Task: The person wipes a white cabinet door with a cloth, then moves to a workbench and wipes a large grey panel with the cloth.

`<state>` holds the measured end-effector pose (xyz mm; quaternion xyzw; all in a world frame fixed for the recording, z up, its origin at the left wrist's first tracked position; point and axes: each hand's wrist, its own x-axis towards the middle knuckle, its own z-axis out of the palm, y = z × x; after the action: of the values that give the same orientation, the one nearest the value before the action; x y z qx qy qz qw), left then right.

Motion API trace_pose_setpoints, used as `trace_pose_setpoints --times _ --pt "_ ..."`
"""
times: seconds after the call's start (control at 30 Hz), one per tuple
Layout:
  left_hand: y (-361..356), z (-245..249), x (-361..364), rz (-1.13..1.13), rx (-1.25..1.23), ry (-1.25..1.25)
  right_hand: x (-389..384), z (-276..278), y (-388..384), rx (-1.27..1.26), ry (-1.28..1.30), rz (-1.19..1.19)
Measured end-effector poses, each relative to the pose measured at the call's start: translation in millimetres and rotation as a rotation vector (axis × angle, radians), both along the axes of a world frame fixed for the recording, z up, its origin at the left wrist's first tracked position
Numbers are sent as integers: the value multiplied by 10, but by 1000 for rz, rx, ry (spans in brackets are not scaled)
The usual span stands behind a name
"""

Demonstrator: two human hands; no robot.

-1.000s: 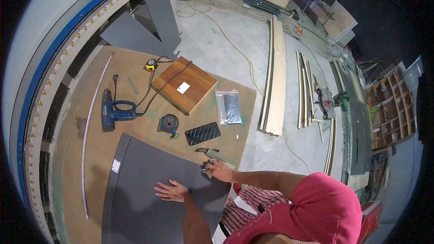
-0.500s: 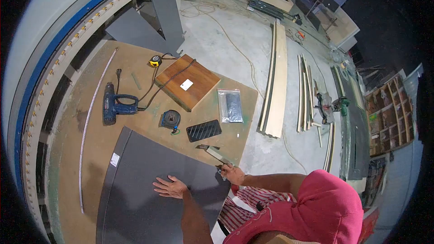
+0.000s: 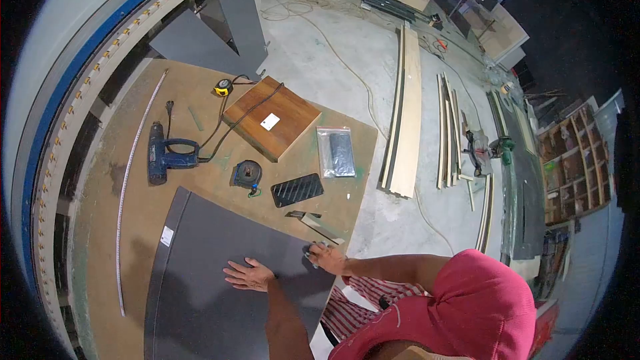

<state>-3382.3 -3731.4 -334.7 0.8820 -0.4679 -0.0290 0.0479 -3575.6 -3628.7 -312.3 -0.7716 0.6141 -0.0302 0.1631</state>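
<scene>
Left of the dark grey, flat panel (image 3: 227, 240), a long, thin white measuring strip (image 3: 125, 180) runs in a slight curve along the brown tabletop (image 3: 100, 240). Beyond the panel's far left corner lies a dark blue power tool with a loop handle (image 3: 157, 155), its black cord trailing right. The panel itself lies flat under me, a small white label (image 3: 167, 236) near its left edge. Farther beyond it sit a yellow-and-black tape measure (image 3: 223, 87) and, right of that, a thick brown wooden block (image 3: 283, 117) with a white label; nearer the panel is a round black tape measure (image 3: 247, 173).

My left hand (image 3: 250, 275) rests palm down on the panel, fingers open and spread, holding nothing. Just past the panel's far edge are a black, diagonally striped rectangle (image 3: 297, 190) and, beyond that, a clear plastic bag (image 3: 336, 152) with something dark inside. A narrow, pale flat strip (image 3: 321, 228) lies near the panel's right corner. There, my right hand (image 3: 327, 258) has its fingers closed around a small greyish object (image 3: 311, 253), possibly metal, at the panel's edge; my fingers hide most of it.
</scene>
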Motion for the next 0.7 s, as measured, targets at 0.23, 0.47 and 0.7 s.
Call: trace_pose_setpoints --times 0.23,0.47,0.7 --pt "8 -90 30 -16 -16 -31 -43 -253 357 118 58 12" --pt "23 -113 18 -35 -70 -60 238 68 -391 47 -17 3" --pt "32 -139 5 -50 -143 -124 404 32 -512 24 -86 -128"
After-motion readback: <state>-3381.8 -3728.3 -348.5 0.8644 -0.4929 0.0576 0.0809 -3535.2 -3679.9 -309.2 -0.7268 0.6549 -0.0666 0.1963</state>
